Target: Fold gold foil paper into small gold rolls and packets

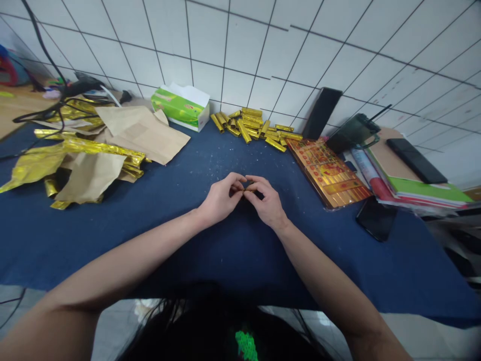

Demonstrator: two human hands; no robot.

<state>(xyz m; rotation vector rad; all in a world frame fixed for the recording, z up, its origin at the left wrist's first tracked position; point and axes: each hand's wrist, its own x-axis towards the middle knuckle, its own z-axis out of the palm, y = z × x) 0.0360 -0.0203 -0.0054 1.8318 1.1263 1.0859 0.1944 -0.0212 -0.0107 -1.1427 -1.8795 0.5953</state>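
My left hand (224, 198) and my right hand (266, 200) meet at the middle of the dark blue cloth (180, 250), fingertips nearly touching. Between them is a small brownish-gold piece (246, 189), pinched by the fingers of both hands and mostly hidden by them. Beyond my hands, against the tiled wall, lies a loose heap of short gold foil rolls (251, 123). To the right of the heap is a flat orange-gold packet (327, 173) with red print.
Crumpled gold foil (37, 163) and brown paper (145, 131) lie at the left under black cables. A green tissue box (180, 106) stands by the wall. At the right are a dark mug (349, 133), stacked books (424, 189) and a black phone (377, 218).
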